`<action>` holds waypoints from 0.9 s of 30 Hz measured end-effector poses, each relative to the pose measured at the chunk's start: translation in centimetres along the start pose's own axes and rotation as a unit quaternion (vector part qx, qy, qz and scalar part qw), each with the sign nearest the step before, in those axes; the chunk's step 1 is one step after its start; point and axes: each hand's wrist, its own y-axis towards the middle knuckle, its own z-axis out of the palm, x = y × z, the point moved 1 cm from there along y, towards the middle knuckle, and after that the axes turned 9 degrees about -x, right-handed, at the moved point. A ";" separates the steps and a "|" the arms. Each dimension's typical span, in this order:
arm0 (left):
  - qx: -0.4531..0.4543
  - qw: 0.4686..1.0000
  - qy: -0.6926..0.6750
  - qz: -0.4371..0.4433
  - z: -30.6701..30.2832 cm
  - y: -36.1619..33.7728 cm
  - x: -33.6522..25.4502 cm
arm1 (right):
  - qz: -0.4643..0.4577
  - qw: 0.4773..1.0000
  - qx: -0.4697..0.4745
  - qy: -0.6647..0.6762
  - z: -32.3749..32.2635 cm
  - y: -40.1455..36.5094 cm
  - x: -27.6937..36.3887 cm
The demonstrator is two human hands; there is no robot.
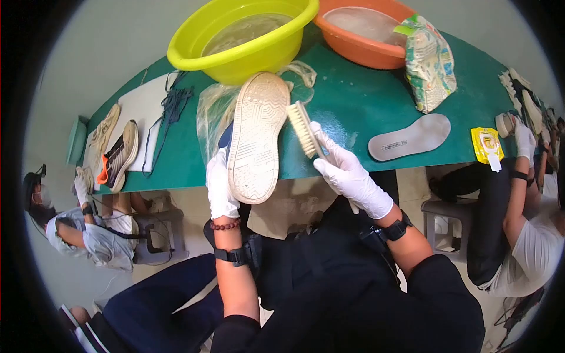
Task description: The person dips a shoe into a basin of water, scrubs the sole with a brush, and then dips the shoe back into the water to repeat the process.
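Note:
Held up in front of me is a shoe (257,138) with its pale patterned sole turned toward the camera. My left hand (221,185), in a white glove, is closed on it from the left, the fingers partly hidden behind the shoe. My right hand (353,173), also gloved, grips a scrubbing brush (303,130) by its handle. The brush's cream bristles face the sole, close beside its right edge. A clear plastic bag (213,112) lies on the table behind the shoe. To the right of the brush rests a grey insole (410,137).
A yellow-green basin (188,63) and an orange basin (359,56), both with water, stand at the back of the green table (347,106). Beside them are a detergent bag (429,65) and a yellow wipes packet (487,145). Sneakers (122,154) lie left. People sit at both sides.

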 end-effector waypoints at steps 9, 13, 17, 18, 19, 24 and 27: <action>-0.014 0.997 0.065 0.043 1.2 -0.7 -0.7 | -0.048 0.963 -0.023 -0.265 1.2 -0.8 2.9; -0.031 0.994 0.090 0.060 0.5 -0.7 -0.5 | -0.079 0.967 -0.026 -0.239 1.3 -0.7 2.4; -0.029 0.999 0.020 0.019 1.1 -1.0 -0.8 | 0.150 0.988 0.032 0.027 1.4 -1.0 3.2; -0.027 0.999 0.032 0.029 0.9 -0.7 -0.6 | 0.219 0.970 0.044 0.094 1.6 -1.2 3.3; -0.025 0.998 0.045 0.038 0.5 -0.3 -0.3 | 0.226 0.964 0.049 0.128 1.8 -1.3 3.4; -0.002 0.996 0.076 0.051 0.2 -0.2 -0.2 | 0.219 0.954 0.056 0.195 2.2 -2.1 2.4; -0.001 0.998 0.044 0.042 0.4 -0.3 -0.3 | 0.220 0.954 0.064 0.192 2.5 -2.3 2.8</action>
